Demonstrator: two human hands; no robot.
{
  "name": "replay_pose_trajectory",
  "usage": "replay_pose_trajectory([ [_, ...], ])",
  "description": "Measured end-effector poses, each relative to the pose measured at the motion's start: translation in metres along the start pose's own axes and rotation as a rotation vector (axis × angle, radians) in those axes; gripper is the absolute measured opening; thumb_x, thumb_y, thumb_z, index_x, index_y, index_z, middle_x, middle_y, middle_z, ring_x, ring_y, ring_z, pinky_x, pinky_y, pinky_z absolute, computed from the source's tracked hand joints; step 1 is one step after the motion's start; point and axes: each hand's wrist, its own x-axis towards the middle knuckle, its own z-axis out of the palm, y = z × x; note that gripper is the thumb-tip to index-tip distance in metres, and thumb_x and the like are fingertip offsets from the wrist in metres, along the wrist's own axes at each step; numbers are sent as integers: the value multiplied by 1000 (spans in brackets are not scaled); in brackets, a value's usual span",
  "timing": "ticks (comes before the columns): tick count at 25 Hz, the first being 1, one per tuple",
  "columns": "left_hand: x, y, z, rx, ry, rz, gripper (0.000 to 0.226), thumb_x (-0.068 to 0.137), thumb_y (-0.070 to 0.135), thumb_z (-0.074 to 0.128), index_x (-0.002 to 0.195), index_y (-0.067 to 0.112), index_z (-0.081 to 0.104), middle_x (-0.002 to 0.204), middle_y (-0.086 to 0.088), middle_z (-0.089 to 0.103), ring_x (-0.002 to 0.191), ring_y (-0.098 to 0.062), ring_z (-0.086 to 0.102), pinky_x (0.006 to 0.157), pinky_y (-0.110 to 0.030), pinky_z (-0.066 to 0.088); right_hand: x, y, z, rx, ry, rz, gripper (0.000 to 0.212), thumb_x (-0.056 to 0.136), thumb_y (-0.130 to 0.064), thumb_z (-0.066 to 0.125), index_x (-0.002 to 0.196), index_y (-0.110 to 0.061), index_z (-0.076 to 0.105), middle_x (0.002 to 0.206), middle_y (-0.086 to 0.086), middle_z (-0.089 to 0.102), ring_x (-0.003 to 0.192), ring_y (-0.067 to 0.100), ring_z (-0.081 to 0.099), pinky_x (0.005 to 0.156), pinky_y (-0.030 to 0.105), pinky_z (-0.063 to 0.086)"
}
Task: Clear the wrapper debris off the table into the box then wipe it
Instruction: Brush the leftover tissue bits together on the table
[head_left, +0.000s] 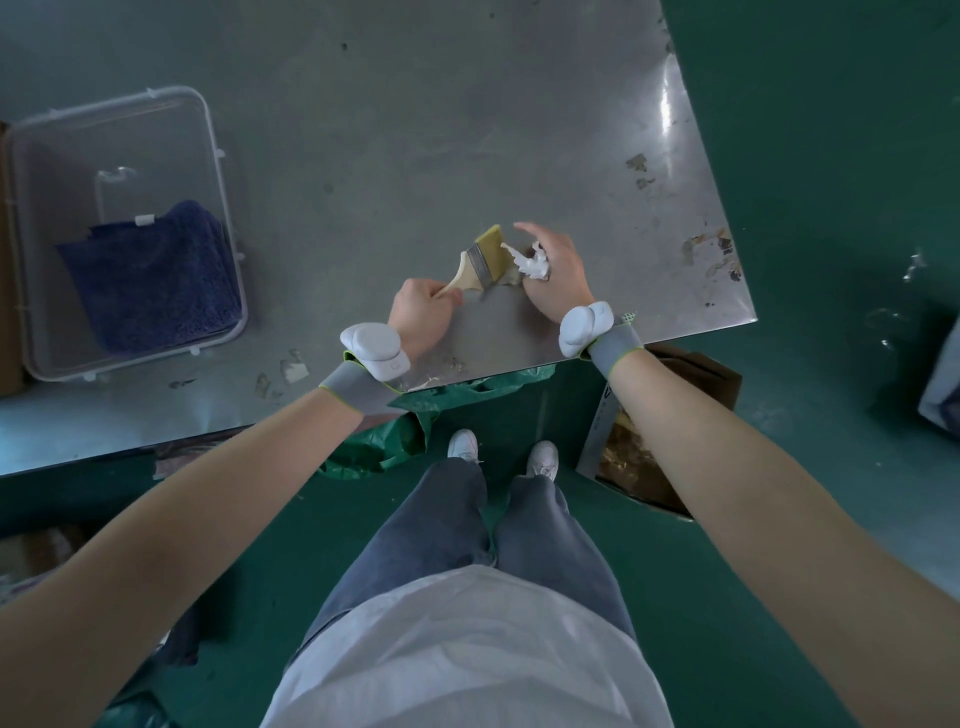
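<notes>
Head view: your left hand (422, 310) grips brush (480, 262), bristles touching white wrapper scrap (530, 264) that your right hand (553, 275) cups; box (670, 457) below-right.

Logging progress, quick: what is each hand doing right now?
Left hand: grips the paintbrush handle.
Right hand: holds white wrapper scraps, index finger extended.

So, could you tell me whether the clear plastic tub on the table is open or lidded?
Open: the clear tub shows no lid, with a blue cloth inside.
</notes>
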Motion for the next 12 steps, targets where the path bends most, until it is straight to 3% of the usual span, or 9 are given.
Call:
replay_pose_trajectory([
  [4,1,-2,-1,-53,-25,-14,21,90,20,54,78,7,64,55,-2,44,45,-20,38,46,-25,32,-3,-7,2,-38,-43,5,54,78,-7,63,130,-11,52,104,9,42,86,18,45,77,18,37],
  [8,1,-4,1,-97,-31,-32,22,91,20,53,73,10,62,56,-3,44,45,-19,37,47,-24,32,-3,-9,7,-99,-114,41,61,72,-24,76,121,-3,47,116,11,44,95,18,44,83,25,36],
  [12,0,-4,6,-90,-28,-24,23,90,20,53,72,7,59,55,-2,41,47,-21,35,46,-25,30,1,-8,12,-194,-58,-7,25,80,-12,67,96,2,52,95,8,43,78,21,41,69,25,29],
])
